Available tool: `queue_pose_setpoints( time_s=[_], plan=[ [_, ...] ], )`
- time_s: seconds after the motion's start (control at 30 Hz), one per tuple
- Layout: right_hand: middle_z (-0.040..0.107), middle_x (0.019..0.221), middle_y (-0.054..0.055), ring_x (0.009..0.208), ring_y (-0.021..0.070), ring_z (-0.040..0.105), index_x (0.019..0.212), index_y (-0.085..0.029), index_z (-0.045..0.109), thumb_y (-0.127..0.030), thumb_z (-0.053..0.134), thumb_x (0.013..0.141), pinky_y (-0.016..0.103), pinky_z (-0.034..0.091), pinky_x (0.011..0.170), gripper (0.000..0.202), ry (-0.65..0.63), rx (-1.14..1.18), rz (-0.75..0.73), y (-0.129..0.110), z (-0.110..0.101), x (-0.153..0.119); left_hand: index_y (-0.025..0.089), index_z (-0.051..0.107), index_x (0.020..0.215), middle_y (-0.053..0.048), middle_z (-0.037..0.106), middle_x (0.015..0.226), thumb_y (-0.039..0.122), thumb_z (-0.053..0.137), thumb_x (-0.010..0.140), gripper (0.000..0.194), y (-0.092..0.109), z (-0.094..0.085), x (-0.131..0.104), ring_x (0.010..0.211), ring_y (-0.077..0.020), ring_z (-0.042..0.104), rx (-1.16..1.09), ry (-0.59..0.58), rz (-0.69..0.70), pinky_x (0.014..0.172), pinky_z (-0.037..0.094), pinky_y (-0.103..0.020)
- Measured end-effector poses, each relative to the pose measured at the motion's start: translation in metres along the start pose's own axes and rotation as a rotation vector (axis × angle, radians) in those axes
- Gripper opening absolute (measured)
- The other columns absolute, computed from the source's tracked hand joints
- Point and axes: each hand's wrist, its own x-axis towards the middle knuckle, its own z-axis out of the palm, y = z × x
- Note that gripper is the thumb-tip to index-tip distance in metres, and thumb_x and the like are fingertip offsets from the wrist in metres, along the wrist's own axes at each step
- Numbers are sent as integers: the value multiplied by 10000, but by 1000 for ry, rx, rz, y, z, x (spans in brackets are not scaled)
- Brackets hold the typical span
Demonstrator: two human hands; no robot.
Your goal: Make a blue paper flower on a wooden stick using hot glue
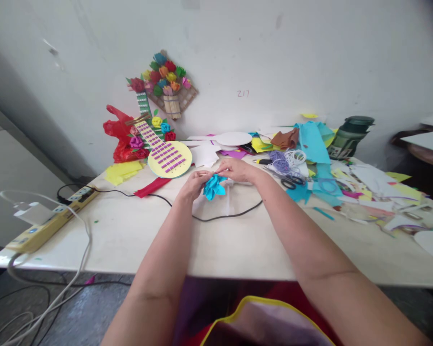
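Observation:
A bright blue crumpled paper flower (214, 187) is held between my two hands above the middle of the table. My left hand (197, 184) grips its left side, with the fingers closed. From the right, my right hand (235, 170) pinches its upper edge between thumb and forefinger. The fingertips of both hands nearly meet at the top of the flower. A small whitish upright object (228, 197) stands just right of the flower, partly under my right hand; what it is cannot be made out.
A yellow paper guitar (170, 159) and red strip (152, 187) lie left. Black cable (223, 217) curves below my hands. Scissors (292, 181), yarn (279, 162), paper scraps (368, 185) and a green bottle (349, 138) are right. A power strip (43, 235) lies at the left edge.

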Motion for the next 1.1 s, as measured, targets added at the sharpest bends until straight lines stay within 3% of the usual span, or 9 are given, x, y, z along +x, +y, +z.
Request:
queue_pose_setpoints(
  time_s=[0.2,0.53,0.7,1.1],
  plan=[
    [648,957,84,795,128,567,934,-139,753,-201,554,873,229,372,702,217,-27,-87,1,-6,-2,-1,117,663,635,17,514,495,363,837,535,317,3,0,-1,445,-68,415,14,-29,42,436,279,-220],
    [663,1128,74,791,131,582,1000,-185,736,-257,535,904,240,330,639,234,19,-259,137,-28,-7,-7,113,667,685,7,544,548,344,815,577,295,4,1,-2,493,-84,463,1,-29,22,487,336,-223],
    [664,1156,79,909,182,594,1016,-189,733,-269,519,911,268,314,641,251,47,-345,135,-28,-6,-6,117,638,656,-8,567,595,389,835,554,351,1,0,0,532,-89,498,-16,-49,11,510,367,-213],
    [674,1113,63,886,181,596,944,-210,739,-282,513,897,273,327,645,242,102,-331,124,-26,-3,-6,134,581,569,19,495,502,396,826,602,361,1,2,-2,450,-72,407,-102,-51,-36,449,319,-229]
  ],
)
